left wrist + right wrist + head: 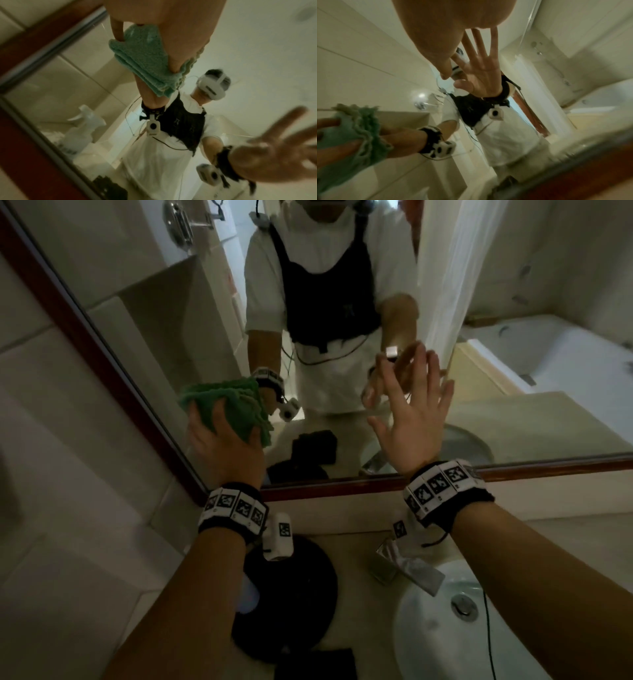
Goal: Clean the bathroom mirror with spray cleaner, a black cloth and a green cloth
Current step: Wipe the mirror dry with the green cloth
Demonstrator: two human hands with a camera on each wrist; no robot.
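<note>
My left hand grips a folded green cloth and holds it against the mirror near its lower left corner. In the left wrist view my fingers lie over the green cloth on the glass. My right hand is empty, with its fingers spread, and its fingertips meet their reflection on the glass to the right. A black cloth lies on the counter below. The white spray bottle shows only as a reflection in the left wrist view.
The mirror's brown wooden frame runs along its left and bottom edges. Under my arms are a round black object, a chrome faucet and a white sink. A tiled wall stands to the left.
</note>
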